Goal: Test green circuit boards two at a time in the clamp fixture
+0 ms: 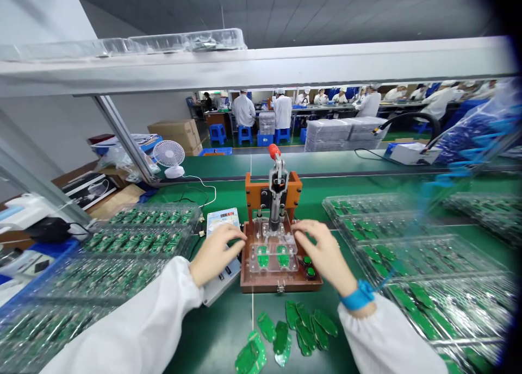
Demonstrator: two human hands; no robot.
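Observation:
In the head view a press fixture [261,282] with a wooden base stands before me. Its toggle clamp [278,173] has a red-tipped handle pointing up. A clear plastic plate [273,262] lies at the front of the fixture, and two small green circuit boards [263,256] show through it. At the fixture's left edge is my left hand [220,251], thumb and fingers apart with nothing in them. My right hand [324,249], with a blue band at the wrist, is beside the right edge, fingers apart and holding nothing visible. Whether the fingertips touch the fixture I cannot tell.
Loose green boards [304,328] lie in front of the fixture. Clear trays of boards stand left [134,241] and right [408,254]. A control box [222,281] with a red display sits under my left hand. Beyond are a small fan [169,155] and an overhead shelf [285,67].

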